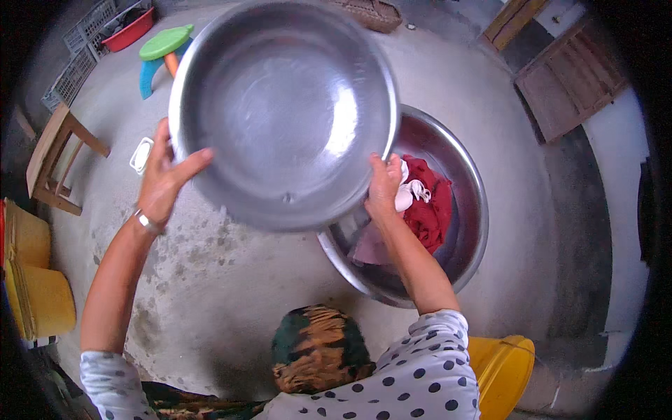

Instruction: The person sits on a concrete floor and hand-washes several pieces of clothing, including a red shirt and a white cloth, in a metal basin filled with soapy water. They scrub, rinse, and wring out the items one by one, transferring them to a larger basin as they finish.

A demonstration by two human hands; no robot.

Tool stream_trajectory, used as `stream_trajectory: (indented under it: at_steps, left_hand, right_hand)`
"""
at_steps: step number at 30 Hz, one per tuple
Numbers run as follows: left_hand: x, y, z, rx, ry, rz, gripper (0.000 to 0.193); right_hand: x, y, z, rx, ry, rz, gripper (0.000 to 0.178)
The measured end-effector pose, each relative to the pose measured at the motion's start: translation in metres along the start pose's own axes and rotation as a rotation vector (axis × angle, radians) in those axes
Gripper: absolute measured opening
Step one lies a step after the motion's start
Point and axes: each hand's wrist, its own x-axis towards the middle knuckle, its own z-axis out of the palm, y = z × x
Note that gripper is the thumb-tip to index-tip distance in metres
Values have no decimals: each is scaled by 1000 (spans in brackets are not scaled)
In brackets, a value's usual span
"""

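A large metal basin (280, 161) is lifted in front of me, tilted so that its shiny inside faces me; I see nothing lying in it. My left hand (164, 175) grips its left rim, thumb over the inner side. At the lower right of the rim, my right hand (384, 183) is closed on the edge. Partly hidden behind the lifted basin and my right forearm, a second metal basin (474, 210) stands on the floor. It holds dark red cloth (434, 217) and some white cloth (413, 192), with something pale pinkish at its near left side.
Wet spots mark the concrete floor (231, 280). Leftward are a wooden stool (52, 150), yellow buckets (42, 301) and a small white object (141, 155). A green-topped stool (166, 43) and red tub (129, 31) lie beyond. Another yellow bucket (500, 371) is near right.
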Motion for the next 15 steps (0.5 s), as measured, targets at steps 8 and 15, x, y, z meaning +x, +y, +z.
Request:
stream_trajectory:
  at_steps: [8, 15]
  left_hand:
    - [111, -18, 178, -325, 313, 130, 24]
    - [174, 12, 237, -139, 196, 334, 15]
  right_hand:
    - [145, 16, -141, -808, 109, -15, 57]
    - [198, 13, -169, -1802, -586, 418, 88]
